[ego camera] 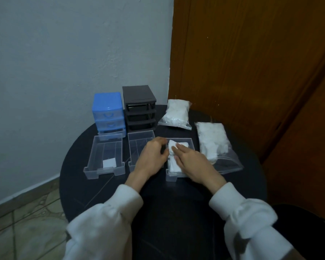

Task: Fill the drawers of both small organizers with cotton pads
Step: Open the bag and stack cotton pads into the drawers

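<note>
- Both hands are working at the right-hand clear drawer on the round black table: the right hand is lying flat, fingers straight, pressing the cotton pads down inside it.
- Curling its fingers, the left hand is sitting at that drawer's left wall; whether it is pinching a pad cannot be told.
- Being soft, light and springy, the pads are probably best pinched in small stacks by their edges.
- Two more clear drawers are lying left of it: the middle drawer, partly covered, and the left drawer, holding one pad.
- Two clear bags of pads, the near bag and the far bag, are resting at right.
- Farthest back, a blue organizer and a dark organizer are standing side by side; the dark one's slots are looking empty.
</note>
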